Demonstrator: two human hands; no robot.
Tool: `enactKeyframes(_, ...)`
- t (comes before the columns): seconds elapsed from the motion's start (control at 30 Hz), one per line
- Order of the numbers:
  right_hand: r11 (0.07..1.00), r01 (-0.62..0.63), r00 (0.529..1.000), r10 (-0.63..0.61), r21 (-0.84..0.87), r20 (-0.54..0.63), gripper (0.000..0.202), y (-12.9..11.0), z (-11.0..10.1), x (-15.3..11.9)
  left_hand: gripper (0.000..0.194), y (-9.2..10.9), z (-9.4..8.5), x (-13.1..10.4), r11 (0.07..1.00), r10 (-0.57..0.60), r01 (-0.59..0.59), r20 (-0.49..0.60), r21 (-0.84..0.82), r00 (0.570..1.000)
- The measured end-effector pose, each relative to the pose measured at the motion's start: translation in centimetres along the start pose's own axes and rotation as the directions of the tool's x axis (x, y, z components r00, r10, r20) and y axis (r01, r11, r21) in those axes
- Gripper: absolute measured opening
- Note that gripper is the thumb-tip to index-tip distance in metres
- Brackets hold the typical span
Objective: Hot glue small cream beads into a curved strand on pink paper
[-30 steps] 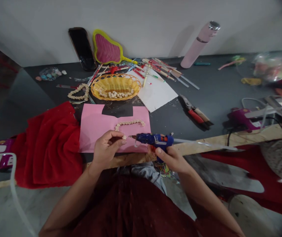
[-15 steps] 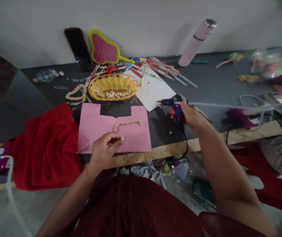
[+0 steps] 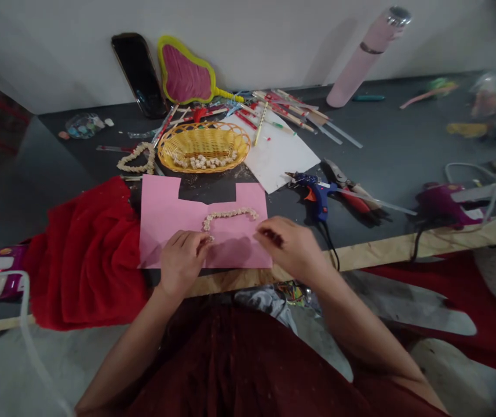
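My left hand (image 3: pixel 182 258) is closed in a pinch over the pink paper (image 3: pixel 161 226), with a small beige chunk (image 3: pixel 211 238) at its fingertips. A bent row of similar beige chunks (image 3: pixel 233 213) lies just beyond on the paper. My right hand (image 3: pixel 289 246) hovers at the paper's right edge, fingers curled and thumb drawn in; anything between them is too small or hidden to make out. The blue glue gun (image 3: pixel 321 200) lies on the table beyond that hand. A yellow wicker basket (image 3: pixel 204 139) with more chunks stands behind the paper.
Pliers (image 3: pixel 347 188) lie beside the glue gun. To the left are a heart-shaped beige ring (image 3: pixel 148 165) and a red cloth (image 3: pixel 87 260). At the back are a phone (image 3: pixel 139 75), a pink hand-mirror shape (image 3: pixel 187 72), loose sticks, white paper (image 3: pixel 283 153) and a pink bottle (image 3: pixel 365 58).
My right hand has let go of the glue gun, which now lies on the table, and has moved left to the pink paper. The left hand keeps its pinch on the chunk.
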State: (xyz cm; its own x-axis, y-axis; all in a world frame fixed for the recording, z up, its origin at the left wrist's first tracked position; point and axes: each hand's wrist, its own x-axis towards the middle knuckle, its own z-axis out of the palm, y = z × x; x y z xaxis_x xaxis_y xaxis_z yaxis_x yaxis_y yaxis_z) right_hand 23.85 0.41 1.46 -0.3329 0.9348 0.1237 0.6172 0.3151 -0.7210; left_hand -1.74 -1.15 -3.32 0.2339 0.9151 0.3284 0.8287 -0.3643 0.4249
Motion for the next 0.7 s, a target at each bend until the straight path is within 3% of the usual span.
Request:
enactKeyframes(0.1,0.998,0.031,0.996,-0.026,-0.050,0.089,0.012,-0.9,3.7,0.3,0.026,-0.2,0.2,-0.2,0.999,0.031,-0.032,0.030,0.039,0.999)
enactKeyframes(0.23,0.987,0.069,0.989,-0.048,-0.144,0.142,0.012,-0.2,6.1,0.6,0.022,-0.4,0.5,-0.4,0.994,0.038,-0.046,0.081,0.098,0.996)
enactKeyframes(0.47,0.978,0.107,0.985,-0.079,-0.180,0.152,0.015,-0.1,6.6,0.8,0.026,-0.1,0.7,0.0,0.993,-0.031,0.027,0.026,0.119,0.999)
enactKeyframes(0.7,0.975,0.106,0.983,-0.074,-0.193,0.169,0.014,0.2,6.8,0.9,0.032,-0.1,1.0,0.2,0.990,-0.086,0.079,0.051,0.119,0.995)
